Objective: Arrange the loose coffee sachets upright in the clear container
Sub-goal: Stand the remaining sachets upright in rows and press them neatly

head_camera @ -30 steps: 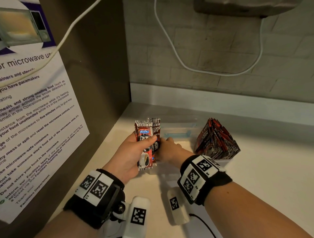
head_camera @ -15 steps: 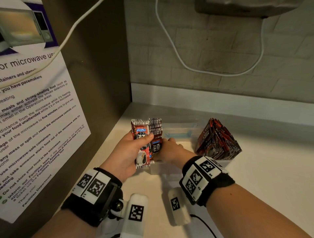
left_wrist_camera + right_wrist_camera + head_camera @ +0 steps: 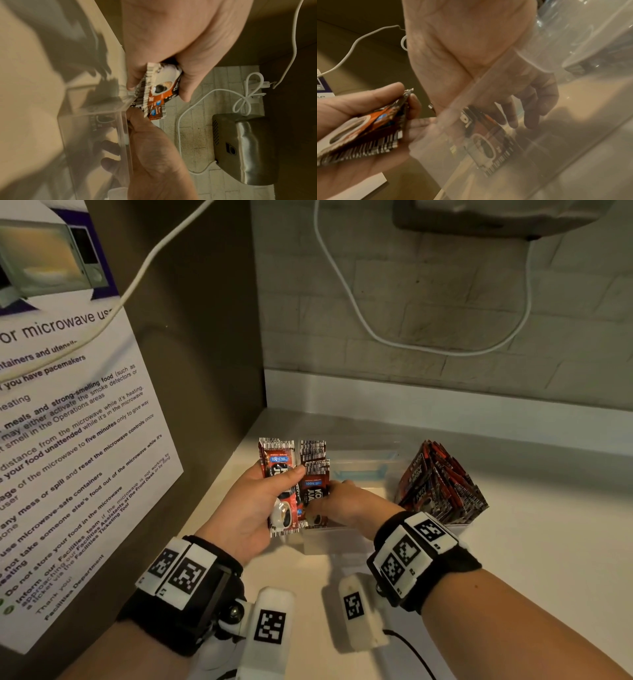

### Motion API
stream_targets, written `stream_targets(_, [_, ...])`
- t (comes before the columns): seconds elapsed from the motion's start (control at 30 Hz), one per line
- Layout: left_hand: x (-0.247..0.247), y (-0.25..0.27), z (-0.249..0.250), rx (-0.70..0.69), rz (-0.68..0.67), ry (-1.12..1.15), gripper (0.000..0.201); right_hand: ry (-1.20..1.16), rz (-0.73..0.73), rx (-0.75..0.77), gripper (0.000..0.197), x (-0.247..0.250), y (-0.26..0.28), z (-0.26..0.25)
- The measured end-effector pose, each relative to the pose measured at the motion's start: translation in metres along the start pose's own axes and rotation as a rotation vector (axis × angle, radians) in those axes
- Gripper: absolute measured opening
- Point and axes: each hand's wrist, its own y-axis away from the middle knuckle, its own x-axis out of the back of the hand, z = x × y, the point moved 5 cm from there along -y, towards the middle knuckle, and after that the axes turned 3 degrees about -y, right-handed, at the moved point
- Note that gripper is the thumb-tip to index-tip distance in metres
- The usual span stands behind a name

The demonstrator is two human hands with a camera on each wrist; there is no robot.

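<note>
My left hand [image 3: 255, 505] grips a small stack of red-and-black coffee sachets [image 3: 278, 474], thumb across the front, just left of the clear container [image 3: 363, 455]. The same stack [image 3: 161, 83] fills the left wrist view. My right hand [image 3: 342, 501] reaches into the container's left end and pinches a few upright sachets [image 3: 314, 474], thumb in front, fingers [image 3: 513, 116] behind the clear wall. One of those sachets [image 3: 481, 140] shows through the wall.
A second clear tub packed with upright red sachets [image 3: 440, 484] stands right of the container. A brown side panel carries a microwave notice [image 3: 68, 457] on the left. White cables [image 3: 370, 330] and a metal dispenser [image 3: 496, 217] hang on the brick wall.
My left hand has drawn its stack a little left and up, away from the upright sachets. My right hand has stayed in the container's left end.
</note>
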Motion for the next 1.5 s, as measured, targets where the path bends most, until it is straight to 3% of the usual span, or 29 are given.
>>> stream_targets(0.3, [-0.004,-0.001,0.006,-0.053,-0.011,0.036,0.013,-0.087,0.024,0.038,0.049,0.002,0.005,-0.002])
stream_targets(0.43, [-0.003,-0.003,0.005,-0.043,-0.003,0.048,0.015,-0.164,0.004,0.084,0.023,0.007,0.016,-0.007])
stream_targets(0.53, [-0.002,-0.002,0.004,-0.040,0.007,0.057,0.021,-0.183,0.011,0.098,0.019,0.012,0.022,-0.010])
stream_targets(0.63, [0.003,-0.003,0.005,-0.049,0.047,0.097,0.010,-0.158,0.043,0.080,0.032,0.021,0.031,-0.012])
stream_targets(0.77, [0.020,-0.009,0.010,-0.053,0.196,0.234,0.005,-0.197,0.163,0.111,0.063,0.039,0.040,-0.013])
stream_targets(0.93, [0.015,-0.009,0.012,-0.087,0.211,0.245,0.009,-0.398,0.449,0.392,0.061,0.059,0.061,-0.037])
stream_targets(1.03, [-0.001,-0.005,0.015,-0.105,0.113,0.190,0.011,-0.388,0.367,0.498,0.051,0.051,0.071,-0.053])
stream_targets(1.13, [-0.013,-0.004,0.018,-0.100,0.006,0.158,0.036,-0.468,0.292,0.516,0.030,0.044,0.070,-0.055])
stream_targets(1.23, [-0.018,-0.001,0.021,-0.096,-0.064,0.153,0.048,-0.586,0.266,0.492,0.017,0.046,0.067,-0.051])
stream_targets(1.3, [-0.016,-0.002,0.020,-0.090,-0.048,0.108,0.046,-0.645,0.270,0.481,0.014,0.050,0.067,-0.049])
stream_targets(1.43, [-0.016,0.000,0.016,-0.045,-0.002,0.104,0.021,-0.651,0.219,0.473,0.012,0.047,0.069,-0.048])
stream_targets(1.5, [-0.016,0.000,0.015,-0.047,0.017,0.103,0.024,-0.636,0.198,0.477,0.015,0.043,0.070,-0.049])
